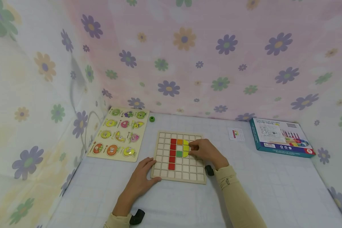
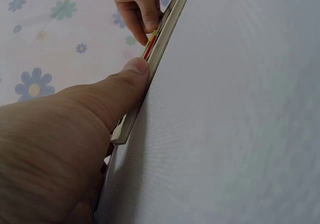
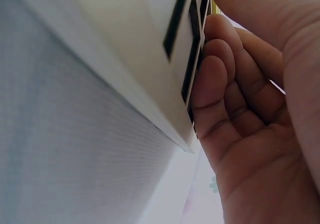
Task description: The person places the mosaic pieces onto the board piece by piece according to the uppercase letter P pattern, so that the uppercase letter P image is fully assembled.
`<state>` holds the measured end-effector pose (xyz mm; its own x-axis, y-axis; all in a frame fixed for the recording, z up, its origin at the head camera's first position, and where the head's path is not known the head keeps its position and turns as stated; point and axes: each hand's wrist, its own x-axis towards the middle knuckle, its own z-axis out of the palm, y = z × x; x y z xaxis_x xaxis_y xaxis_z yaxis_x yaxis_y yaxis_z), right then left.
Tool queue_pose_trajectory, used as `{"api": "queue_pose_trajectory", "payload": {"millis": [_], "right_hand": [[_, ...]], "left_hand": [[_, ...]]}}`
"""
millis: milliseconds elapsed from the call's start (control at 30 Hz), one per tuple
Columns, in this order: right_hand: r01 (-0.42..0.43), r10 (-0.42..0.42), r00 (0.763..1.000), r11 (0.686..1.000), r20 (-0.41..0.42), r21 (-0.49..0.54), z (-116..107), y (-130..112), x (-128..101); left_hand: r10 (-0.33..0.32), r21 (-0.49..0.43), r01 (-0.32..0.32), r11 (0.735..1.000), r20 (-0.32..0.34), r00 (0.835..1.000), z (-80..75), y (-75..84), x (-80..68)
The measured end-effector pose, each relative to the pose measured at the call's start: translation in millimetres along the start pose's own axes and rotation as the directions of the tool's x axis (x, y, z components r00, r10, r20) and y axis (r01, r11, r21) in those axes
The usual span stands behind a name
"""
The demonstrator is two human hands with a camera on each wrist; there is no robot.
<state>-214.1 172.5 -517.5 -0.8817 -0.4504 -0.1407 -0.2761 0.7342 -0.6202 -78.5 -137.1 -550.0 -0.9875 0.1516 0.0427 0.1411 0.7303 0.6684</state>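
Note:
A square wooden grid board (image 1: 188,176) lies on the white cloth. On it, a column of red square tiles (image 1: 172,160) stands beside an orange tile (image 1: 180,142) and a green tile (image 1: 179,154). Several yellow tiles (image 1: 186,148), some with rounded corners, form a column to their right. My right hand (image 1: 206,150) reaches over the board's right side, its thumb and finger pinching at a yellow tile; the fingertips partly hide it. My left hand (image 1: 141,177) rests at the near left corner, fingers by the left edge. In the left wrist view its thumb (image 2: 125,78) presses along the board's edge.
A fruit puzzle board (image 1: 139,139) lies at the back left, with a small green round piece (image 1: 152,119) beside it. A pattern card (image 1: 236,134) and a boxed set (image 1: 282,136) lie to the right. Flowered cloth walls (image 1: 199,76) enclose the table.

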Motion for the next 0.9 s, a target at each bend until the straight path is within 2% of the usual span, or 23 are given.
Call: {"api": "queue_pose_trajectory", "payload": {"millis": [633,900], "right_hand": [[-0.031,0.031,0.999,0.999,-0.009,0.015,-2,-2,-4],[-0.066,0.076,0.989,0.995,-0.124,0.078,0,11,-28]], "left_hand": [[-0.005,-0.013,0.005,1.000,0.012,1.000,0.9,-2.0,1.3],[-0.013,-0.017,0.013,1.000,0.009,1.000,-0.2,-0.8,-3.6]]}}
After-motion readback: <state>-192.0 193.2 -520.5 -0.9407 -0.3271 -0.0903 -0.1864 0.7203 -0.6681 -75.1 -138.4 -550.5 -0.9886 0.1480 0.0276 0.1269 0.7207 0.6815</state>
